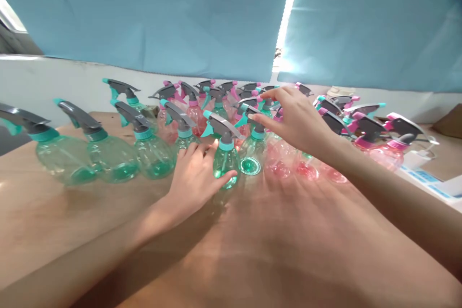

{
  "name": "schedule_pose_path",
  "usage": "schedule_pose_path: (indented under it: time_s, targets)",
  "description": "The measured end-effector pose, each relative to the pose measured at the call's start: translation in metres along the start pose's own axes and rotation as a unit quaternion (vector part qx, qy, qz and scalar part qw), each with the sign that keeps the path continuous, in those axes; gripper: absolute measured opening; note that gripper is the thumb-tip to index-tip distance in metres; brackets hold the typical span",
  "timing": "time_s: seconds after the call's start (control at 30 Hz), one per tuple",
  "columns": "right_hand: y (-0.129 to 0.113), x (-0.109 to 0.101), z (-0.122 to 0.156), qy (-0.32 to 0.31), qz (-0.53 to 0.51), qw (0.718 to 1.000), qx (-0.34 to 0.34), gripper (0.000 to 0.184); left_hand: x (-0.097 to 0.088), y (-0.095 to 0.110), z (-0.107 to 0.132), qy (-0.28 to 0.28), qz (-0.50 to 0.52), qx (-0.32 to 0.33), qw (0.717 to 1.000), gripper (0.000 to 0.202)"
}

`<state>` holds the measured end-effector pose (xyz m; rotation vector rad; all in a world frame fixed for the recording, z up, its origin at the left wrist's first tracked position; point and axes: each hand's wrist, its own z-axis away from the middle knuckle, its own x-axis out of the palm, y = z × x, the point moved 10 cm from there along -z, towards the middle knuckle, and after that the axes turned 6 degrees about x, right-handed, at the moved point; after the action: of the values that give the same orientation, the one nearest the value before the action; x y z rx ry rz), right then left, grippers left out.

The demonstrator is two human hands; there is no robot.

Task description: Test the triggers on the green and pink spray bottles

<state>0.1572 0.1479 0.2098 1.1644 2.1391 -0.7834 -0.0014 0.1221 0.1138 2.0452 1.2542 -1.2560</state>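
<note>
Many clear spray bottles with grey triggers stand on a wooden table (252,250). My left hand (195,178) wraps its fingers round the body of a green spray bottle (224,156) in the front row. My right hand (299,118) reaches over the group with fingers stretched out, its fingertips touching the trigger head of another green bottle (254,127) just behind. A row of green bottles (108,154) runs off to the left. Pink bottles (375,139) stand to the right and at the back.
A blue curtain (180,14) hangs behind the table above a white wall ledge (46,77). White and blue papers (436,185) lie at the right edge, with a brown box corner (451,122) behind them.
</note>
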Motion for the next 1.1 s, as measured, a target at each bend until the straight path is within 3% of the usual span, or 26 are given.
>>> schedule_pose_path:
  time_s: [0.1, 0.3, 0.57, 0.83, 1.1]
  targets:
    - [0.005, 0.02, -0.006, -0.017, 0.013, 1.0, -0.001, 0.037, -0.001, -0.003, -0.005, 0.0, -0.002, -0.005, 1.0, 0.057]
    - [0.008, 0.037, -0.006, -0.031, 0.024, 0.999, -0.01, 0.015, 0.001, -0.006, -0.01, -0.007, -0.006, -0.004, 1.0, 0.052]
    - [0.01, 0.033, -0.006, -0.048, -0.035, 0.998, -0.024, 0.009, 0.001, -0.007, -0.013, 0.007, -0.037, 0.002, 0.999, 0.056]
    - [-0.002, 0.025, 0.002, -0.048, -0.031, 0.998, -0.041, 0.011, 0.003, -0.003, -0.015, -0.018, -0.095, 0.0, 0.995, 0.07]
    - [-0.018, 0.008, 0.025, -0.06, -0.046, 0.995, -0.06, 0.012, -0.011, 0.021, 0.016, -0.041, -0.113, 0.004, 0.993, 0.061]
